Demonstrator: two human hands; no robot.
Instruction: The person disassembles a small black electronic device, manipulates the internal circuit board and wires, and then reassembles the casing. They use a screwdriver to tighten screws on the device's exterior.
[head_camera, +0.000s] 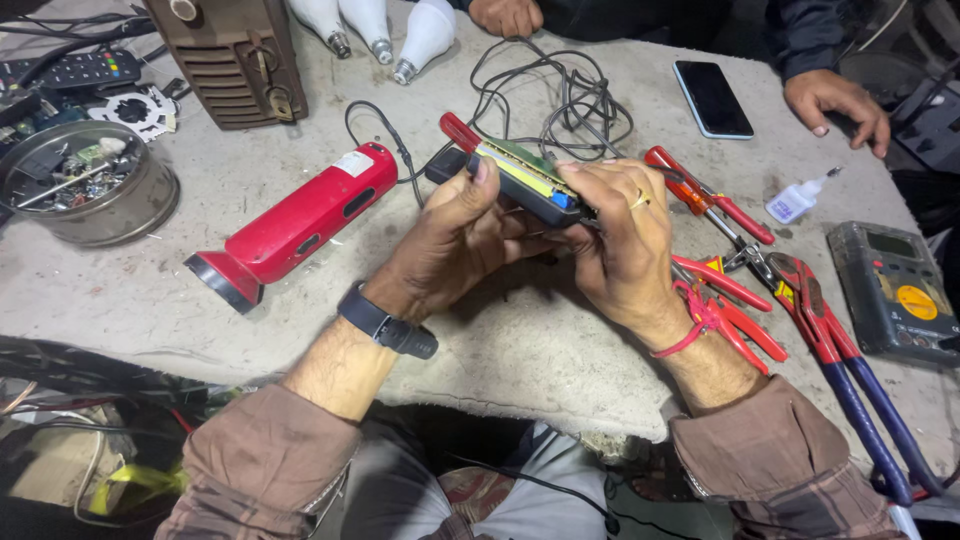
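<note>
Bright, even overhead light; soft shadows, sharp centre, slight wide-angle edge distortion.

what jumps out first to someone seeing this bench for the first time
Both hands meet at the centre: the left hand and right hand grip a small opened black device between them. Left of them lies a big red torch; to the right, red-handled pliers beside a grey multimeter.

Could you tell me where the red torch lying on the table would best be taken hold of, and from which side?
Probably around the straight middle of the red torch, coming from above. It lies flat on the table, slanting from its wide black head at lower left to its tail by the left hand. The barrel is even and bare there; the head flares, and a black cable sits at the tail.
</note>
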